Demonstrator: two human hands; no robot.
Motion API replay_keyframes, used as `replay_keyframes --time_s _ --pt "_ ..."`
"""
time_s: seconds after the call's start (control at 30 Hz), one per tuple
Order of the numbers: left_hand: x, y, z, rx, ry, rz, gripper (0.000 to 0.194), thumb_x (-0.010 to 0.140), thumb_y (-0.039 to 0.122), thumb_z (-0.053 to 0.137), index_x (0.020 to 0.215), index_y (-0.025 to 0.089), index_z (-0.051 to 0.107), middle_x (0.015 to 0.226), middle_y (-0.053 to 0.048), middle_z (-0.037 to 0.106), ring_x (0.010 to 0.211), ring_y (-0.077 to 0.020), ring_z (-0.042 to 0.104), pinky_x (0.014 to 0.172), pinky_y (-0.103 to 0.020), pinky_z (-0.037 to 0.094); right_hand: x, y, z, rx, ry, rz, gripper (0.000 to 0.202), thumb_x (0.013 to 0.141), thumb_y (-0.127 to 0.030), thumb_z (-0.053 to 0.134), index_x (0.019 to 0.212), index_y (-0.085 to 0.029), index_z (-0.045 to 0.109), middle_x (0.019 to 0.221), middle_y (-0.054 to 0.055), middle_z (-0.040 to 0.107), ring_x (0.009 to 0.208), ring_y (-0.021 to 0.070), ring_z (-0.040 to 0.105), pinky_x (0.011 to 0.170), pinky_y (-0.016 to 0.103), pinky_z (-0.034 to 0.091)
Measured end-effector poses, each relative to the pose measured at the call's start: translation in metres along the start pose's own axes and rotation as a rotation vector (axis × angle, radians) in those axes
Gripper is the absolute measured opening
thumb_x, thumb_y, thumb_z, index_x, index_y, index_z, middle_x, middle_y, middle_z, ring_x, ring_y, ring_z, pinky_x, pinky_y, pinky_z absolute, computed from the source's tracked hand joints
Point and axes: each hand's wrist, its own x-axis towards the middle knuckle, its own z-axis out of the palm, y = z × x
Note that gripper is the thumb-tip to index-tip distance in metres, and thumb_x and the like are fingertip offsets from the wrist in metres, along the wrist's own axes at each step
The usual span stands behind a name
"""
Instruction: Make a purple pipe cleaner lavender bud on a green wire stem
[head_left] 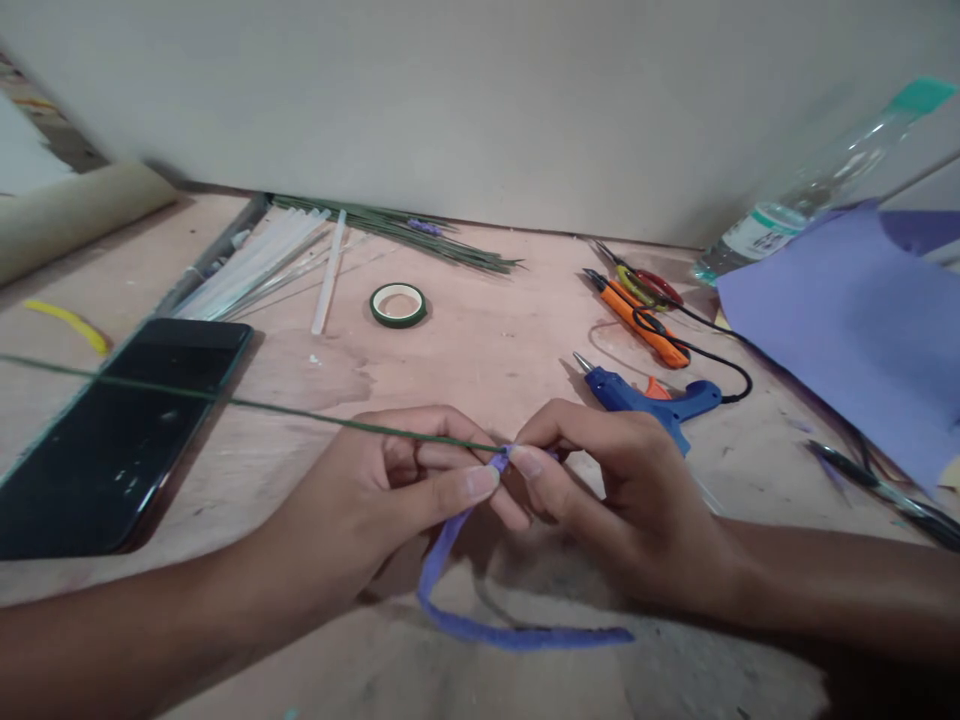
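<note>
Thumb and fingers of a worker's left hand point(375, 480) pinch a purple strip point(525, 638) near the end of a thin green stem point(300, 410), while the right hand point(622, 480) closes tightly on the spot where strip and stem meet, the stem's very tip hidden by its fingers. The strip's loose tail curls below both hands. At far left, a tan roll point(82, 215) lies behind a short yellow piece point(69, 322) and a dark phone point(112, 450), with the stem stretching above the phone. Next come translucent sticks point(255, 265), a green tape roll point(398, 320) lying flat, and a bundle of green stems point(457, 250) along the wall. To the right, a blue glue gun point(637, 395) rests just beyond the right hand, in front of an orange cutter point(645, 325) and red-and-yellow-handled scissors point(660, 288). A clear bottle point(765, 235) leans behind a purple sheet point(840, 300); a pen point(877, 480) lies nearest the right edge.
</note>
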Motion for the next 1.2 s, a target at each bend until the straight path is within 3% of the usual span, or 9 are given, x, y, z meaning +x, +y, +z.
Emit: replay_keyframes --time_s 0.33,0.53,0.63,0.73,0.9,1.07,1.2 --pt "-0.003 0.000 -0.004 -0.023 -0.013 -0.026 0.012 0.096 0.030 0.089 0.095 0.018 0.087 0.087 -0.006 0.088 0.075 -0.0123 0.080 0.069 -0.013 0.060 -0.003 -0.003 0.002 -0.142 0.060 -0.021 0.019 0.105 -0.025 0.068 0.087 -0.021 0.072 0.071 0.001 0.077 0.057 0.0123 0.067 0.053 0.024 0.051" --pt "-0.002 0.001 -0.002 0.000 0.022 -0.015 0.014 0.092 0.031 0.092 0.091 0.019 0.085 0.077 -0.004 0.085 0.074 -0.0148 0.080 0.073 -0.019 0.064 -0.002 -0.005 0.000 -0.165 0.047 -0.060 0.019 0.105 -0.025 0.069 0.087 -0.022 0.071 0.075 0.002 0.080 0.060 0.0135 0.070 0.057 0.026 0.052" --pt "-0.002 0.000 -0.003 0.004 0.034 -0.026 0.018 0.093 0.035 0.092 0.092 0.019 0.084 0.081 -0.005 0.086 0.070 -0.0137 0.078 0.067 -0.017 0.061 -0.002 -0.005 -0.002 -0.187 0.037 -0.064 0.018 0.104 -0.024 0.070 0.086 -0.022 0.070 0.073 0.000 0.078 0.058 0.0120 0.067 0.056 0.025 0.050" --pt "-0.001 0.000 -0.003 0.026 0.057 -0.020 0.025 0.097 0.040 0.087 0.091 0.016 0.085 0.073 -0.005 0.082 0.064 -0.0110 0.073 0.060 -0.012 0.056 -0.002 -0.006 -0.003 -0.208 0.007 -0.040 0.017 0.102 -0.021 0.070 0.086 -0.022 0.070 0.069 -0.001 0.074 0.054 0.0104 0.061 0.053 0.025 0.047" --pt "0.000 0.002 0.000 0.068 0.062 -0.011 0.029 0.097 0.039 0.085 0.083 0.014 0.085 0.061 -0.002 0.073 0.044 -0.0063 0.052 0.039 -0.011 0.035 -0.001 -0.005 -0.004 -0.126 -0.022 0.019 0.015 0.103 -0.023 0.071 0.089 -0.023 0.070 0.074 0.000 0.075 0.057 0.0121 0.061 0.055 0.027 0.048" --pt "0.002 0.003 0.000 0.093 0.084 0.012 0.021 0.094 0.035 0.087 0.087 0.016 0.087 0.056 0.002 0.067 0.038 -0.0033 0.038 0.035 -0.011 0.028 0.002 0.005 -0.005 0.048 -0.077 0.029 0.020 0.110 -0.028 0.061 0.093 -0.020 0.069 0.072 -0.002 0.069 0.061 0.0114 0.061 0.059 0.026 0.048" --pt "0.002 0.003 0.001 0.119 0.075 0.049 0.019 0.095 0.034 0.085 0.087 0.016 0.089 0.066 0.000 0.075 0.041 -0.0026 0.040 0.035 -0.010 0.029 0.005 0.007 -0.003 0.103 -0.102 -0.007 0.030 0.113 -0.026 0.058 0.085 -0.018 0.068 0.072 -0.002 0.070 0.062 0.0088 0.061 0.060 0.023 0.047"
